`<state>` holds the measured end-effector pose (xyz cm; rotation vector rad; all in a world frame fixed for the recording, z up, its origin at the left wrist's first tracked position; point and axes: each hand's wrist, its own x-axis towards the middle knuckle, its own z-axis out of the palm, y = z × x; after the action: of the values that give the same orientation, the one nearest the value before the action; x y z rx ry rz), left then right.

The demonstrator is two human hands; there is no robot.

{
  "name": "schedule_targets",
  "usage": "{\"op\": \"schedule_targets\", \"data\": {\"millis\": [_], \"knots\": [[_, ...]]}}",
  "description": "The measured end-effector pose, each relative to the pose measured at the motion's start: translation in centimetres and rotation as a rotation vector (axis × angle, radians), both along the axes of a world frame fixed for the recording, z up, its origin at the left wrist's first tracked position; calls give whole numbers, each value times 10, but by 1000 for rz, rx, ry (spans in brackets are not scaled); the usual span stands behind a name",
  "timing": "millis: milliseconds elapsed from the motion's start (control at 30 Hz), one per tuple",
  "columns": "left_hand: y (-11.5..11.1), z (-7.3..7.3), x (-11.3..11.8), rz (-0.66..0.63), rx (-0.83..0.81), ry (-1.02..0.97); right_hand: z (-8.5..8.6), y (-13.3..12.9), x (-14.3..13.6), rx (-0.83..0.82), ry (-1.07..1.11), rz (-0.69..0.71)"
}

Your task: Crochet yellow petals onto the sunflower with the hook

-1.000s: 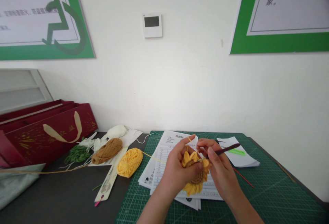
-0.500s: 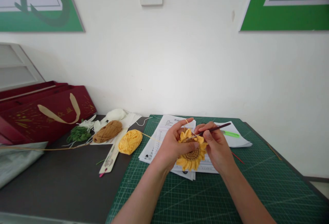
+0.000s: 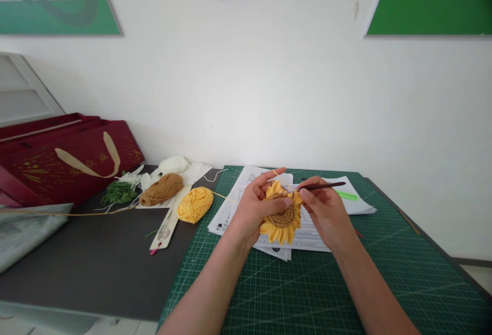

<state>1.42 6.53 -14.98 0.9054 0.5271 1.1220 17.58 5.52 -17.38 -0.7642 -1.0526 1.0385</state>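
My left hand (image 3: pixel 257 203) grips a crocheted sunflower (image 3: pixel 282 218) with yellow petals and a brown centre, its thumb lying across the centre. A yellow strand passes over the raised left index finger. In my right hand (image 3: pixel 323 207) is a dark-handled crochet hook (image 3: pixel 326 186), pinched between thumb and fingers, with its tip at the flower's upper right edge. Whether the tip sits inside a stitch is too small to tell. To the left lies a ball of yellow yarn (image 3: pixel 195 205), from which a strand runs toward my left hand.
Printed sheets (image 3: pixel 226 211) lie under my hands on a green cutting mat (image 3: pixel 307 289). Brown yarn (image 3: pixel 161 189), green yarn (image 3: pixel 118 193) and white yarn (image 3: pixel 173 164) sit left, near a dark red gift bag (image 3: pixel 77 163). A bright green object (image 3: pixel 347 195) rests on paper at right.
The flower has turned slightly and shifted a little left. The hook has swung closer to level, its tip now at the petal edge. The whole view has tilted down slightly.
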Motion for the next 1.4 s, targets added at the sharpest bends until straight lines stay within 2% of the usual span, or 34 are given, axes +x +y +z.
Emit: {"op": "schedule_targets", "data": {"millis": [233, 533, 967, 1233, 1400], "knots": [[0, 5, -4, -35, -27, 5, -3, 2, -4, -78, 123, 62], [1, 4, -6, 0, 27, 47, 2, 1, 1, -74, 78, 79], [5, 5, -9, -96, 49, 7, -11, 6, -5, -87, 214, 85], [8, 3, -13, -111, 67, 3, -6, 2, -12, 73, 88, 28], [7, 4, -10, -72, 110, 37, -6, 2, -4, 264, -90, -116]]}}
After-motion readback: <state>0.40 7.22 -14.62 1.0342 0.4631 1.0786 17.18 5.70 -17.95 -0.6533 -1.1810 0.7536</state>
